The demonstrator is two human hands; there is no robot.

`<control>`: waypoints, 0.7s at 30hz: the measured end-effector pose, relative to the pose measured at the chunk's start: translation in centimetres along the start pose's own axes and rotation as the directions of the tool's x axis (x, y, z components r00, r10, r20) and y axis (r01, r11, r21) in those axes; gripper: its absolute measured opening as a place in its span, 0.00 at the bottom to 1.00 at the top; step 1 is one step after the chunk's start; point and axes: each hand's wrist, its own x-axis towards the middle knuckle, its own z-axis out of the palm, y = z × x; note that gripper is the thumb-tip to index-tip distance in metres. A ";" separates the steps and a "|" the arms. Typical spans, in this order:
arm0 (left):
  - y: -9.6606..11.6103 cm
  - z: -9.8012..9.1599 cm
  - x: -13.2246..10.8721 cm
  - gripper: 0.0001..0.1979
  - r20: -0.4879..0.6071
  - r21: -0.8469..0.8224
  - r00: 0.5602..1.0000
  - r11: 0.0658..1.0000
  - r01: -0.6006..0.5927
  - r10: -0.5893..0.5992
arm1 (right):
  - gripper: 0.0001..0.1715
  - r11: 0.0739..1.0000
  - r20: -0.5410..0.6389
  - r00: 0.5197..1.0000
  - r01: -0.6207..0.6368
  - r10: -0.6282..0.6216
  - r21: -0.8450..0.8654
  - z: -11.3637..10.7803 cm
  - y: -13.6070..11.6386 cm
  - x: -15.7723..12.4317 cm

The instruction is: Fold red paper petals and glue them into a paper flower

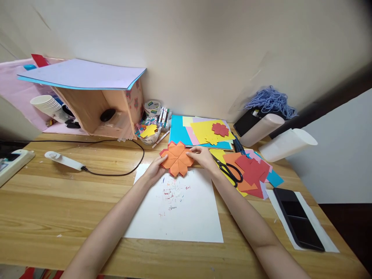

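Observation:
An orange paper flower (pixel 178 159) with notched petals and crease lines is held up between both hands, above the far edge of a white sheet (pixel 186 221). Behind its upper left petals a red paper edge shows. My left hand (pixel 155 168) grips the flower's left side, thumb on the front. On the right side, my right hand (pixel 202 157) pinches a petal between thumb and fingers. Red, blue and dark marks are scattered over the white sheet. Black-handled scissors (pixel 229 170) lie on coloured paper, right of my right hand.
Red and orange paper pieces (pixel 250 170) lie at the right, near a phone (pixel 298 219). Behind the flower is a coloured paper stack (pixel 180 130) with a small red flower (pixel 220 130). A pink box (pixel 107 108) and a cabled white device (pixel 65 161) are at the left.

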 end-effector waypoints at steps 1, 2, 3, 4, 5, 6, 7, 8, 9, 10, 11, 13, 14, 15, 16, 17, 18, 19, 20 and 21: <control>0.0 0.0 0.0 0.17 0.005 -0.002 1.000 1.000 -0.003 0.003 | 0.14 1.000 -0.003 1.000 0.003 -0.003 -0.001 0.0 0.0 0.0; 0.0 0.0 0.0 0.17 0.007 -0.004 1.000 1.000 -0.006 0.006 | 0.15 1.000 -0.005 1.000 0.005 -0.005 -0.003 0.0 0.1 0.0; 0.0 0.0 0.0 0.17 0.008 -0.006 1.000 1.000 -0.006 0.006 | 0.15 1.000 -0.007 1.000 0.008 -0.009 -0.006 0.0 0.1 0.0; 0.0 0.0 -0.1 0.17 0.006 -0.006 1.000 1.000 -0.005 0.005 | 0.15 1.000 -0.007 1.000 0.015 -0.015 -0.011 0.1 0.2 0.0; 0.0 0.0 -0.1 0.18 0.003 -0.007 1.000 1.000 -0.001 0.001 | 0.15 1.000 -0.004 1.000 0.024 -0.024 -0.014 0.1 0.4 0.1; -0.1 -0.1 0.0 0.18 0.002 -0.007 1.000 1.000 0.002 -0.002 | 0.15 0.999 0.000 0.999 0.034 -0.034 -0.018 0.1 0.5 0.0; -0.1 -0.1 0.0 0.18 0.002 -0.008 1.000 1.000 0.003 -0.003 | 0.15 0.999 0.002 0.999 0.042 -0.042 -0.021 0.2 0.6 0.0; -0.1 -0.1 0.0 0.18 0.003 -0.010 1.000 1.000 0.001 -0.001 | 0.15 0.999 0.002 0.999 0.048 -0.048 -0.025 0.2 0.7 0.0; -0.1 -0.1 0.0 0.18 0.003 -0.014 1.000 1.000 -0.006 0.006 | 0.15 0.998 -0.002 0.999 0.052 -0.052 -0.027 0.2 0.7 0.0; -0.1 -0.1 0.1 0.18 0.002 -0.019 1.000 1.000 -0.014 0.014 | 0.15 0.998 -0.008 0.998 0.055 -0.055 -0.030 0.1 0.6 0.1; -0.1 -0.2 0.1 0.18 -0.002 -0.024 1.000 0.999 -0.021 0.020 | 0.16 0.998 -0.018 0.998 0.057 -0.058 -0.031 0.0 0.5 0.1; -0.1 -0.2 0.2 0.18 -0.015 -0.034 1.000 0.999 -0.028 0.028 | 0.17 0.998 -0.059 0.996 0.064 -0.065 -0.030 -0.5 0.2 0.2; -0.1 -0.2 0.2 0.18 -0.021 -0.036 0.999 0.999 -0.027 0.027 | 0.18 0.998 -0.088 0.994 0.065 -0.067 -0.026 -0.9 -0.1 0.3; -0.1 -0.2 0.2 0.18 -0.026 -0.036 0.999 0.999 -0.026 0.025 | 0.19 0.998 -0.111 0.992 0.061 -0.063 -0.016 -1.3 -0.3 0.3; 0.0 -0.2 0.2 0.18 -0.029 -0.035 0.999 0.999 -0.023 0.022 | 0.21 0.999 -0.115 0.992 0.049 -0.048 0.003 -1.7 -0.5 0.4; 0.0 -0.1 0.2 0.18 -0.030 -0.034 0.999 0.999 -0.023 0.022 | 0.22 0.999 -0.087 0.996 0.026 -0.023 0.034 -2.1 -0.6 0.4; 0.0 -0.1 0.1 0.18 -0.029 -0.031 0.999 0.999 -0.023 0.022 | 0.23 0.997 -0.027 1.000 -0.009 0.011 0.073 -2.3 -0.6 0.4; 0.1 0.0 0.1 0.18 -0.027 -0.029 0.999 0.999 -0.023 0.022 | 0.24 0.992 0.057 0.997 -0.051 0.045 0.115 -2.5 -0.6 0.4; 0.1 0.0 0.0 0.18 -0.024 -0.025 0.999 0.999 -0.024 0.023 | 0.25 0.984 0.142 0.987 -0.095 0.073 0.153 -2.5 -0.5 0.3; 0.1 0.1 0.0 0.18 -0.021 -0.020 0.999 0.999 -0.025 0.024 | 0.26 0.974 0.212 0.973 -0.130 0.090 0.184 -2.4 -0.4 0.3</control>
